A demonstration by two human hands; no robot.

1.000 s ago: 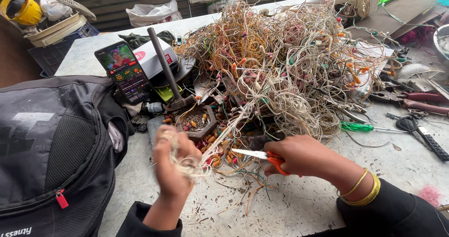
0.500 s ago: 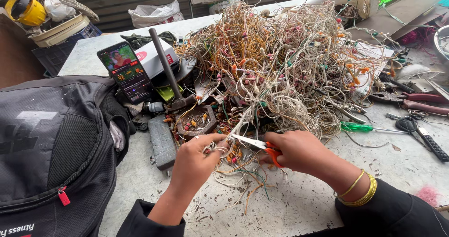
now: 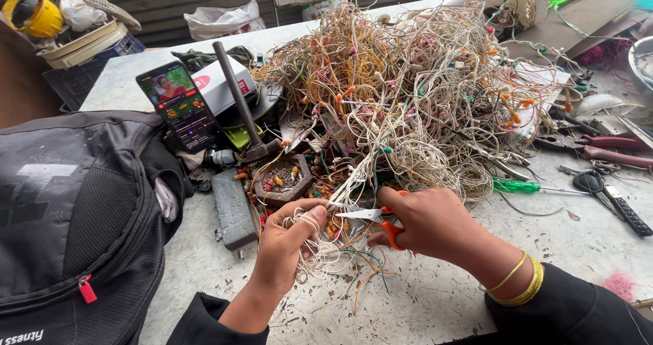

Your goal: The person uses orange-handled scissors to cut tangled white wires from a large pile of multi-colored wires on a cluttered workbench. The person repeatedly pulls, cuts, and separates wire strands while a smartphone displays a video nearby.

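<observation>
Nearest the camera, a black backpack (image 3: 68,229) fills the lower left, resting on the worn, scratched table (image 3: 422,304). The left hand (image 3: 289,239) is curled tight around a small bunch of pale wires (image 3: 306,222), thumb pressed over them. Just beside it, the right hand (image 3: 435,222) grips orange-handled scissors (image 3: 374,217), fingers through the loops; the blades point left and meet the wires at the left hand's fingertips, only narrowly parted. 2 gold bangles (image 3: 520,280) sit on the right wrist. Cut scraps of wire lie on the table under both hands.

Just past the hands sit a small dark dish (image 3: 282,179) of tiny coloured bits and a grey block (image 3: 232,207). A green screwdriver (image 3: 524,187) lies to the right, with pliers (image 3: 612,151) further right. Behind, a huge tangle of wires (image 3: 408,86) covers the middle of the table. To its left a phone (image 3: 178,105) stands with its screen lit, beside a hammer (image 3: 241,110). Farthest left, a yellow helmet (image 3: 34,15) rests in a basket.
</observation>
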